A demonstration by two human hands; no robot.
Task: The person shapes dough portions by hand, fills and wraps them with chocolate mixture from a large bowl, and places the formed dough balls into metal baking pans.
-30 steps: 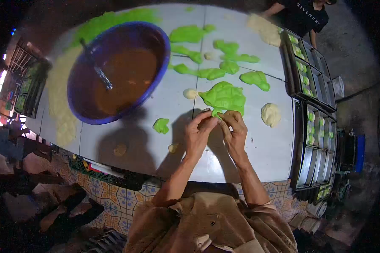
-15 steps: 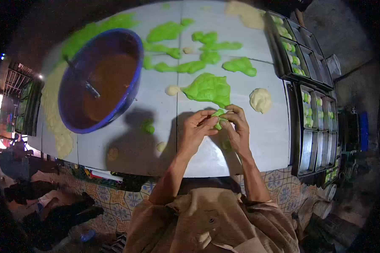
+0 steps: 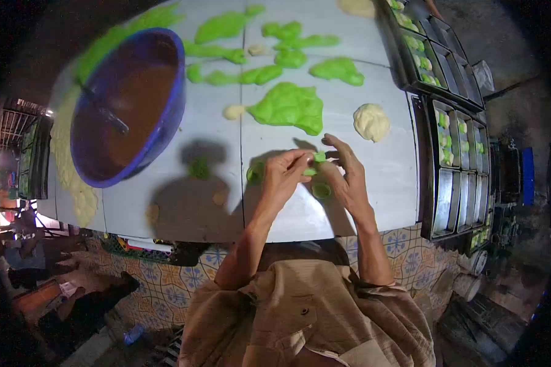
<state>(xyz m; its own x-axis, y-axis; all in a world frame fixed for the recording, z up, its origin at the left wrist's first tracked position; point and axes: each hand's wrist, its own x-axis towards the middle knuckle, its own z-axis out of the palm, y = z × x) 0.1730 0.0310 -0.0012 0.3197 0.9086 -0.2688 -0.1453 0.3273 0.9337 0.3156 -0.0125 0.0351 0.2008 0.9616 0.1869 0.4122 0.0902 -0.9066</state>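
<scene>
My left hand [image 3: 286, 174] pinches a small piece of green dough [image 3: 318, 157] between thumb and fingertips, above the white table. Beside it, my right hand [image 3: 349, 180] has its fingers spread, the thumb close to the dough; whether it touches is unclear. Small green pieces [image 3: 321, 191] lie on the table under and around my hands, one of them [image 3: 255, 172] partly behind my left wrist. Beyond my fingers is a large flat lump of green dough [image 3: 289, 107], with a small pale ball [image 3: 233, 112] at its left tip. A round pale dough lump [image 3: 371, 122] sits to the right.
At left stands a blue basin [image 3: 179, 92] of brown filling with a utensil in it. Several green dough strips [image 3: 337, 70] lie farther back. Divided metal trays [image 3: 448, 211] with green and pale pieces line the right edge. Pale dough [image 3: 73, 165] spreads along the left edge.
The right hand's fingers have opened out from their pinch on the green dough, while the left still holds it. The camera view has shifted slightly, so the table's contents appear farther up and left.
</scene>
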